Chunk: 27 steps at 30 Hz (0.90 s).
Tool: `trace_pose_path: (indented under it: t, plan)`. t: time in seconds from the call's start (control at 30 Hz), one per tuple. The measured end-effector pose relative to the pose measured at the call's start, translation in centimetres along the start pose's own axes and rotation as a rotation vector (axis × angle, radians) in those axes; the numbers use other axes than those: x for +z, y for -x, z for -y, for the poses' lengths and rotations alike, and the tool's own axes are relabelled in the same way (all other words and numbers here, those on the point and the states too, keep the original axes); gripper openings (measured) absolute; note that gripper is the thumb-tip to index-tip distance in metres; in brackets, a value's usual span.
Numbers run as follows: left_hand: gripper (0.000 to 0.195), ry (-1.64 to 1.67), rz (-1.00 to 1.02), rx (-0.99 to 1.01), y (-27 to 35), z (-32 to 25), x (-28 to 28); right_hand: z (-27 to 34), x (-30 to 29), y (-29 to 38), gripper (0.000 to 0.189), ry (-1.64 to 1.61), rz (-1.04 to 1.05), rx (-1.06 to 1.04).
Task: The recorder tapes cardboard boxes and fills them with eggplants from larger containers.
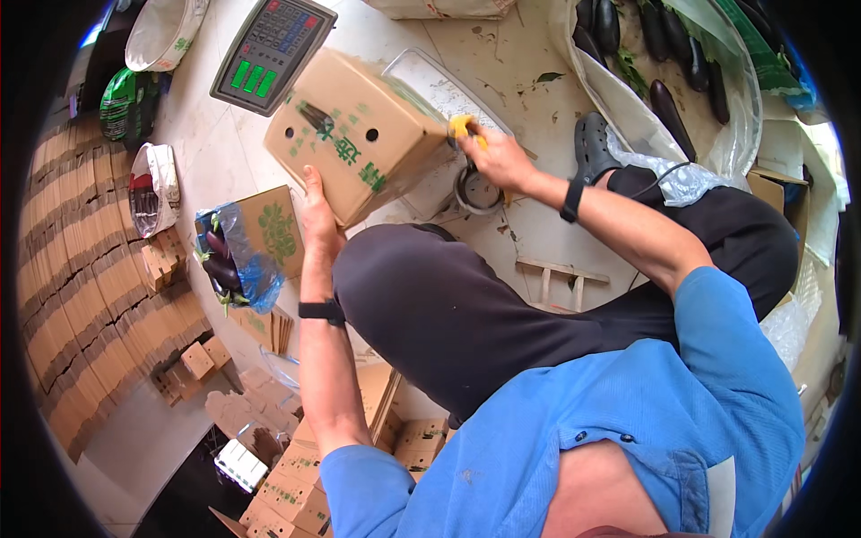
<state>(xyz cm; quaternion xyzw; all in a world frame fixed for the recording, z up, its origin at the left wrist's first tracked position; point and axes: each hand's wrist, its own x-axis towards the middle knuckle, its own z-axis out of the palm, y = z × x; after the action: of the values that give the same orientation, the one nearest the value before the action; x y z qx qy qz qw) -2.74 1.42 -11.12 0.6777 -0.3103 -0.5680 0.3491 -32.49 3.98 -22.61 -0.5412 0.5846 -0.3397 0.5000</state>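
Note:
A closed cardboard box with green print, an eggplant picture and two round holes stands tilted at the white scale platform. My left hand holds its near left edge, thumb up along the printed face and fingers partly hidden. At the box's right edge, my right hand grips a yellow tape dispenser, blurred and partly covered by the fingers. Just below that hand is a ring-shaped tape roll. The scale's display panel, lit green, stands behind the box.
An open carton with blue plastic and eggplants lies left. Flattened cartons fill the far left. More eggplants lie in a large clear-lined container at upper right. Printed boxes are stacked below; a small wooden frame is on the floor.

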Motion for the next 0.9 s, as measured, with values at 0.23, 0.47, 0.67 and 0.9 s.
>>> trace_pose_path:
  t: [0.23, 0.47, 0.67, 0.9]
  plan:
    - [0.081, 0.009, -0.126, 0.010, 2.3, -1.5, 7.1, -0.8, -1.8, -9.7, 0.065, 0.038, 0.093, -0.002]
    - [0.074, 0.062, -0.208, 0.023, 2.2, -1.8, 8.0, -1.4, 6.5, -0.5, 0.061, 0.101, 0.175, -0.071]
    - [0.074, 0.014, -0.157, -0.034, 2.3, -1.4, 6.4, 1.0, 0.7, -6.7, 0.066, 0.276, 0.634, -0.167]
    - [0.075, 0.076, -0.244, -0.049, 1.1, -0.3, 6.1, 3.9, 1.8, -11.6, 0.064, 0.589, 1.058, -0.115]
